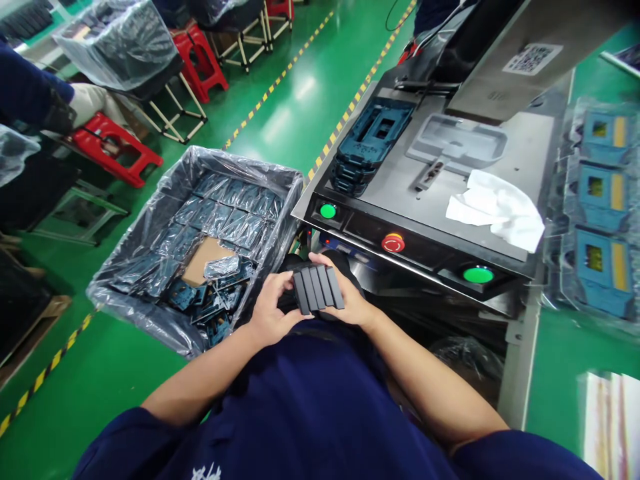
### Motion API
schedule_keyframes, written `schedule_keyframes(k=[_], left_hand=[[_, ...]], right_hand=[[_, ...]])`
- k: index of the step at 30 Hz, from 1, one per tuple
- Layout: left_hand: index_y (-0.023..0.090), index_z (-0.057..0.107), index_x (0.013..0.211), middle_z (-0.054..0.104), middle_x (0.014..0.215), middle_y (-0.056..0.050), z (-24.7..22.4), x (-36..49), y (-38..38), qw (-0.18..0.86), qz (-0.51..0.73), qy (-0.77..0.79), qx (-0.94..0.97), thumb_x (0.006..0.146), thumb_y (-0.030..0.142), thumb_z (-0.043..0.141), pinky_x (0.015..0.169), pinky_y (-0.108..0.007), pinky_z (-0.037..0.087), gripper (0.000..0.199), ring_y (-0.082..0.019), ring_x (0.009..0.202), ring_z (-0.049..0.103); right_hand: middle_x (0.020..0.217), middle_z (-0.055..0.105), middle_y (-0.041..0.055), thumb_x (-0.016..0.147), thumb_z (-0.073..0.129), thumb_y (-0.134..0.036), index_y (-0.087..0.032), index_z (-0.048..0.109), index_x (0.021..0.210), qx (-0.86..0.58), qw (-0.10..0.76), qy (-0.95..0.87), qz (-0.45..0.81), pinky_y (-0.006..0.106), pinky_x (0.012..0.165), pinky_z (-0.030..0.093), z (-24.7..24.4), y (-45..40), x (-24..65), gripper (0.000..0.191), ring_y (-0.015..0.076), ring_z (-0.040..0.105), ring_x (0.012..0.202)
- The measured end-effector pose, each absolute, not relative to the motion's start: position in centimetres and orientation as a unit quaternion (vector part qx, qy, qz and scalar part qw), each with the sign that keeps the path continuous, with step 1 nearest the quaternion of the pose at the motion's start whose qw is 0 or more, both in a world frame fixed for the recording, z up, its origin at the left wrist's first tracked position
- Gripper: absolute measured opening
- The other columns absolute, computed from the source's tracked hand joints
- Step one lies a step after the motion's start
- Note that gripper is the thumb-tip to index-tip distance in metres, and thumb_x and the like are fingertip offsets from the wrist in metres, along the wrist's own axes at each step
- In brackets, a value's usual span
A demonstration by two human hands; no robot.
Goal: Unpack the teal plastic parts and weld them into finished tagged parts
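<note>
Between my two hands, above my lap, is a row of several dark grey flat plastic pieces (318, 288) standing side by side. My left hand (273, 303) grips the row from the left, thumb along its lower edge. From the other side my right hand (349, 297) closes round it, fingers partly hidden behind the pieces. Just left of my hands sits a large bin lined with clear plastic (145, 200), holding blue-grey plastic housings (233, 213) and a piece of brown cardboard (206, 259).
A machine bench (380, 220) carries stacked dark housings (370, 143), a pale fixture (457, 143), a white cloth (495, 210), green buttons and a red stop button (393, 243). At right, clear trays hold blue parts (603, 267). A co-worker's sleeve (30, 87) and red stools (117, 147) are at left.
</note>
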State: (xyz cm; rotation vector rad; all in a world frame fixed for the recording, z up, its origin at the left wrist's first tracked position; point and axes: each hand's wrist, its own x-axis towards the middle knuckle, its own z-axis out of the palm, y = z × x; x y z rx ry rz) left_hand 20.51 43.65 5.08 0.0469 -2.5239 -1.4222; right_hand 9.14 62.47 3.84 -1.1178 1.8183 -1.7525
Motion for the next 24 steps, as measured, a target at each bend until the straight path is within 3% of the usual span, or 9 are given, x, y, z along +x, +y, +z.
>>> schedule_keyframes(k=[3, 8, 10, 12, 15, 18, 22, 24], left_hand=[[0.025, 0.042, 0.131, 0.046, 0.12, -0.009, 5.6, 20.3, 43.5, 0.154, -0.484, -0.861, -0.009, 0.067, 0.041, 0.083, 0.093, -0.042, 0.054, 0.078, -0.022, 0.111, 0.055], [0.026, 0.038, 0.13, 0.038, 0.139, -0.016, 5.9, 20.1, 43.3, 0.166, -0.445, -0.879, -0.051, 0.065, 0.042, 0.084, 0.101, -0.05, 0.048, 0.082, -0.031, 0.131, 0.044], [0.027, 0.033, 0.132, 0.039, 0.143, -0.018, 5.8, 20.0, 43.1, 0.159, -0.456, -0.872, -0.077, 0.069, 0.041, 0.082, 0.105, -0.052, 0.043, 0.081, -0.031, 0.133, 0.045], [0.026, 0.034, 0.13, 0.047, 0.137, -0.016, 5.8, 19.8, 42.9, 0.162, -0.455, -0.872, -0.08, 0.064, 0.044, 0.085, 0.107, -0.054, 0.04, 0.085, -0.031, 0.128, 0.051], [0.023, 0.041, 0.125, 0.055, 0.124, -0.013, 5.8, 19.4, 42.7, 0.13, -0.461, -0.878, -0.011, 0.043, 0.058, 0.089, 0.105, -0.053, 0.042, 0.101, -0.033, 0.117, 0.057], [0.021, 0.04, 0.132, 0.053, 0.123, -0.014, 6.0, 18.8, 42.7, 0.066, -0.496, -0.865, 0.032, 0.041, 0.071, 0.082, 0.102, -0.05, 0.045, 0.112, -0.032, 0.114, 0.057], [0.023, 0.04, 0.137, 0.05, 0.126, -0.015, 6.0, 18.5, 42.8, 0.098, -0.484, -0.868, -0.051, 0.041, 0.082, 0.073, 0.105, -0.055, 0.041, 0.117, -0.035, 0.118, 0.054], [0.025, 0.036, 0.14, 0.045, 0.135, -0.019, 6.0, 18.6, 42.8, 0.126, -0.485, -0.856, -0.124, 0.048, 0.079, 0.072, 0.108, -0.057, 0.038, 0.113, -0.037, 0.128, 0.048]], right_hand=[[0.149, 0.042, 0.0145, 0.076, 0.072, -0.057, -0.024, 0.03, 0.15, -0.394, 0.204, 0.636, -0.631, 0.045, 0.114, 0.033, 4.0, 62.5, 9.1, 0.092, 0.0299, 0.045, 0.134], [0.152, 0.039, 0.0142, 0.075, 0.072, -0.06, -0.023, 0.031, 0.151, -0.389, 0.219, 0.636, -0.63, 0.045, 0.115, 0.031, 4.3, 62.6, 8.9, 0.094, 0.0298, 0.041, 0.138], [0.154, 0.037, 0.0145, 0.075, 0.073, -0.057, -0.023, 0.031, 0.151, -0.393, 0.218, 0.636, -0.627, 0.047, 0.116, 0.029, 4.3, 62.6, 8.9, 0.093, 0.03, 0.038, 0.14], [0.153, 0.039, 0.0148, 0.072, 0.077, -0.052, -0.023, 0.031, 0.151, -0.385, 0.234, 0.631, -0.631, 0.048, 0.115, 0.031, 4.1, 62.5, 9.0, 0.095, 0.0301, 0.04, 0.139], [0.138, 0.056, 0.013, 0.068, 0.082, -0.046, -0.021, 0.045, 0.143, -0.346, 0.301, 0.612, -0.644, 0.049, 0.109, 0.041, 3.9, 62.2, 9.4, 0.087, 0.0295, 0.056, 0.125], [0.117, 0.07, 0.0086, 0.072, 0.079, -0.046, -0.019, 0.059, 0.13, -0.322, 0.385, 0.57, -0.65, 0.047, 0.098, 0.052, 3.9, 61.9, 9.8, 0.067, 0.0262, 0.067, 0.104], [0.138, 0.058, 0.0089, 0.064, 0.084, -0.043, -0.023, 0.045, 0.144, -0.341, 0.359, 0.571, -0.655, 0.046, 0.108, 0.043, 4.1, 62.0, 9.6, 0.091, 0.0264, 0.058, 0.122], [0.148, 0.047, 0.0102, 0.062, 0.086, -0.044, -0.024, 0.038, 0.149, -0.37, 0.328, 0.582, -0.645, 0.046, 0.113, 0.037, 4.4, 62.3, 9.3, 0.101, 0.0274, 0.05, 0.132]])
